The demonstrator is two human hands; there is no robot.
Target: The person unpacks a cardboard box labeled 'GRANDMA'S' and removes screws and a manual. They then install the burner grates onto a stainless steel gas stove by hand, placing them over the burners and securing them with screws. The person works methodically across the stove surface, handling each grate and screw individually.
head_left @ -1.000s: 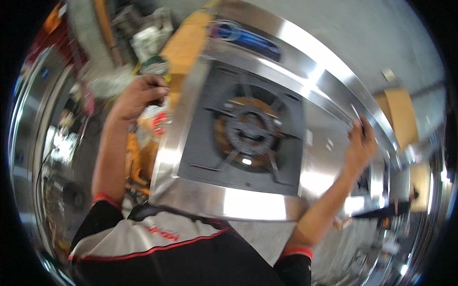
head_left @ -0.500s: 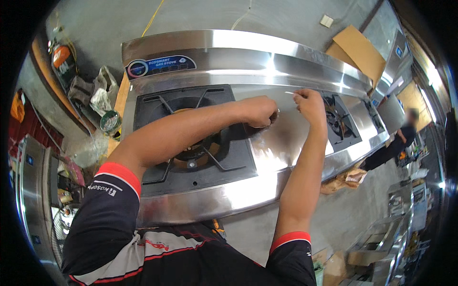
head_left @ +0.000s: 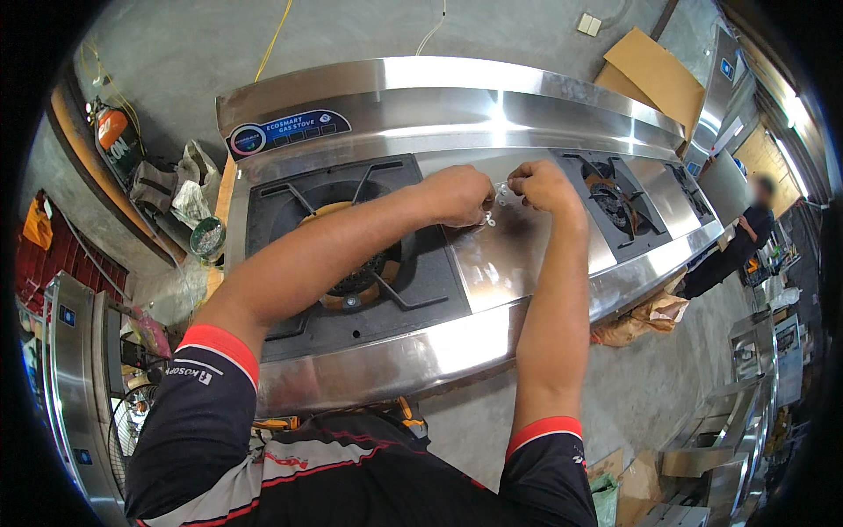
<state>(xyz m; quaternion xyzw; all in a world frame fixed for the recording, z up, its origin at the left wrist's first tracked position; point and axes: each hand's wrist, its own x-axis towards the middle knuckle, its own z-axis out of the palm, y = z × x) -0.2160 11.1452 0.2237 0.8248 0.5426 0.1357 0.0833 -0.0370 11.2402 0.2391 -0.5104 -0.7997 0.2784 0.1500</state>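
Note:
Both my hands are over the steel top of a long gas stove, close together between two burners. My left hand is curled closed, with small white pieces showing at its fingertips. My right hand is pinched closed beside more small white pieces, just right of my left hand. Their exact kind is too small to tell. Under my left forearm lies a large black burner grate; a second black grate sits right of my right hand.
The stove's raised steel back panel runs along the far side. Brown cardboard leans at the far right. A person stands beyond the stove's right end. Brown paper hangs below its front edge. A green tub stands at left.
My hands have moved closer together, the right one shifting left and the left one slightly left. White pieces now show between and below my hands. The view has shifted slightly.

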